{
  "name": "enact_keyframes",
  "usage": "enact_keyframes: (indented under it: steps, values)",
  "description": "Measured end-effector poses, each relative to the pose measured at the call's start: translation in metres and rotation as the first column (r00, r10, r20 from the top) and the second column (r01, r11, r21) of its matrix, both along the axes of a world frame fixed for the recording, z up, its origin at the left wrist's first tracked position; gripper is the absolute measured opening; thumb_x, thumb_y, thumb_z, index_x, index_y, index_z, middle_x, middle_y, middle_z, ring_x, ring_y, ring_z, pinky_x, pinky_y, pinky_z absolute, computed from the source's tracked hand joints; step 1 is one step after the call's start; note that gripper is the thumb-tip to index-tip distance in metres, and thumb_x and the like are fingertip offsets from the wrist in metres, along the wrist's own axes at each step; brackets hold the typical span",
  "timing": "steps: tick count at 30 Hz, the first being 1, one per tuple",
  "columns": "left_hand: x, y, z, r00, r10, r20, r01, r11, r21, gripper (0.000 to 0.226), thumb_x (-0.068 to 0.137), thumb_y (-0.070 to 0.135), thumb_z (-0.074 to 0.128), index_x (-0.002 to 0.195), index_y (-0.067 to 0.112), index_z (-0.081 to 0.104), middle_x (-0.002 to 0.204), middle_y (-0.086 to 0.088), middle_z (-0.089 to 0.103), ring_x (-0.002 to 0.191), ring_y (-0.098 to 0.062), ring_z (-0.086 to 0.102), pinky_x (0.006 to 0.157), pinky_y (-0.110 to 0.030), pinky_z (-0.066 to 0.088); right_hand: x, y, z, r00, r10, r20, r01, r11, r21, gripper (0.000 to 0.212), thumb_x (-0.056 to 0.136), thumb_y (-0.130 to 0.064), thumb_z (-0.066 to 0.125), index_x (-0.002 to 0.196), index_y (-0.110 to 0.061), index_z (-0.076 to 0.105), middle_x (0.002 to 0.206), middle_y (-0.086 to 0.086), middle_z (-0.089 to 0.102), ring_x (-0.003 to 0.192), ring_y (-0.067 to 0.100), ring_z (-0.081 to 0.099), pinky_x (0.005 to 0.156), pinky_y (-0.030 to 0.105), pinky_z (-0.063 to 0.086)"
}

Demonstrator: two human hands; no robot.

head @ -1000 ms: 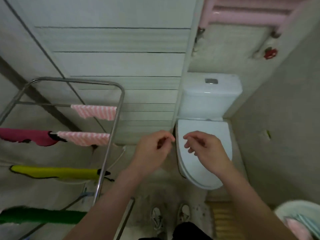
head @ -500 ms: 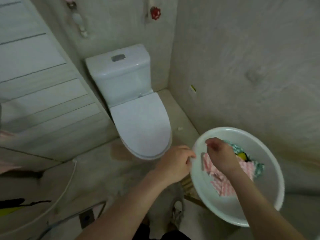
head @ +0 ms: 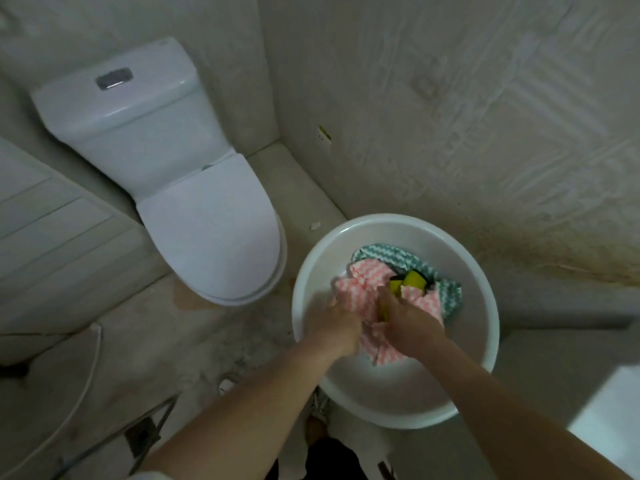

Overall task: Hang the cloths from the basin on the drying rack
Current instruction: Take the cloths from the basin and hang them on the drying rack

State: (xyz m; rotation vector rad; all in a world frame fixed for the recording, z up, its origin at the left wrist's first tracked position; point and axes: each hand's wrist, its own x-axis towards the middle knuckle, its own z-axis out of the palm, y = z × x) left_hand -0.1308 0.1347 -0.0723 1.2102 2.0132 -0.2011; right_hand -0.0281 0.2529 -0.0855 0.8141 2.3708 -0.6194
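Note:
A white round basin (head: 467, 271) stands on the floor to the right of the toilet. In it lie a pink-and-white striped cloth (head: 360, 289), a green-and-white striped cloth (head: 391, 254) and a yellow cloth (head: 412, 280). Both my hands are inside the basin on the pink cloth. My left hand (head: 337, 327) grips its left edge. My right hand (head: 412, 323) grips its middle, and a bit of yellow shows at my right fingers. Only a foot of the drying rack (head: 152, 431) shows at the bottom left.
A white toilet (head: 207, 220) with its lid down stands left of the basin. A grey wall rises behind the basin on the right. A white hose (head: 83, 386) runs over the floor at the left. A pale object (head: 609, 410) sits at the right edge.
The view has swung from the drying rack to the basin. Both hands have gone down into the basin and taken hold of the pink striped cloth.

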Motion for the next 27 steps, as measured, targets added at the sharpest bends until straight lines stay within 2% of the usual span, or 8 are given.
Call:
enact_keyframes:
  steps: [3,6,9,13,17,19,22,27]
  values:
    - [0.003,0.002,0.007,0.997,0.049,-0.053,-0.045,0.995,0.085,0.028,0.091,0.012,0.049,0.116,0.008,0.061,0.124,-0.014,0.059,0.107,-0.031,0.059,0.080,-0.037,0.045,-0.005,0.003,-0.006,0.998,-0.033,0.045,0.031,0.998,0.057,0.068,0.095,-0.024,0.041,0.152,-0.018,0.003,0.117,0.019,0.063,0.101,0.034,0.063,0.072,0.038,0.044]
    - [0.001,-0.002,0.007,0.933,0.352,0.079,-0.359,0.885,0.295,0.016,0.087,0.012,0.053,0.085,0.013,0.069,0.083,-0.003,0.068,0.078,-0.022,0.063,0.066,-0.032,0.045,-0.013,0.007,-0.004,0.984,-0.142,0.105,0.130,0.986,0.108,0.063,0.093,-0.020,0.042,0.149,-0.015,0.013,0.120,0.017,0.061,0.109,0.035,0.059,0.081,0.042,0.048]
    - [-0.006,-0.006,0.012,0.584,0.672,0.456,-0.812,0.494,0.310,0.014,0.081,0.007,0.059,0.080,0.018,0.067,0.076,0.004,0.067,0.072,-0.014,0.062,0.066,-0.027,0.049,-0.017,0.006,-0.001,0.961,-0.229,0.152,0.202,0.964,0.171,0.032,0.094,-0.014,0.044,0.125,-0.012,0.050,0.114,0.012,0.064,0.105,0.031,0.062,0.076,0.040,0.049]
    - [-0.013,-0.021,0.037,0.222,0.656,0.721,-0.975,0.126,0.185,0.027,0.087,-0.001,0.048,0.075,0.020,0.061,0.084,0.001,0.062,0.080,-0.014,0.058,0.074,-0.027,0.046,-0.014,0.005,0.003,0.971,-0.239,0.033,0.232,0.962,0.147,0.019,0.088,-0.019,0.053,0.099,-0.015,0.068,0.099,0.008,0.070,0.093,0.028,0.066,0.067,0.033,0.048]
    - [-0.016,-0.037,0.043,0.217,0.617,0.756,-0.976,0.157,0.153,0.035,0.092,0.004,0.045,0.073,0.028,0.062,0.085,-0.002,0.060,0.083,-0.020,0.055,0.075,-0.037,0.045,-0.014,0.018,0.028,0.908,-0.101,-0.407,0.143,0.987,0.074,0.013,0.079,-0.022,0.068,0.087,-0.016,0.077,0.092,0.007,0.070,0.088,0.028,0.063,0.082,0.033,0.050]
    - [-0.015,-0.041,0.051,0.194,0.582,0.789,-0.980,0.158,0.125,0.035,0.095,0.009,0.046,0.075,0.033,0.063,0.083,-0.004,0.059,0.078,-0.022,0.054,0.069,-0.039,0.045,-0.015,0.019,0.057,0.750,-0.330,-0.573,0.275,0.944,-0.184,0.002,0.080,-0.011,0.072,0.079,-0.013,0.073,0.084,0.003,0.069,0.081,0.019,0.061,0.078,0.029,0.047]
    - [-0.016,-0.041,0.064,0.277,0.541,0.794,-0.959,0.207,0.193,0.026,0.096,0.016,0.051,0.085,0.035,0.066,0.081,0.008,0.062,0.080,-0.013,0.056,0.072,-0.025,0.044,-0.023,0.014,0.094,0.550,-0.738,-0.392,0.333,0.624,-0.707,0.018,0.090,-0.004,0.061,0.072,-0.010,0.059,0.066,0.005,0.053,0.063,0.014,0.047,0.060,0.027,0.038]
    - [-0.020,-0.033,0.109,0.328,0.363,0.872,-0.925,0.311,0.219,0.038,0.088,0.023,0.065,0.122,0.038,0.058,0.094,0.000,0.067,0.082,-0.001,0.062,0.074,-0.011,0.047,-0.037,0.006,0.146,0.735,-0.549,-0.398,0.035,0.617,-0.786,0.011,0.087,0.001,0.062,0.079,-0.006,0.065,0.066,0.006,0.061,0.059,0.014,0.055,0.056,0.019,0.044]
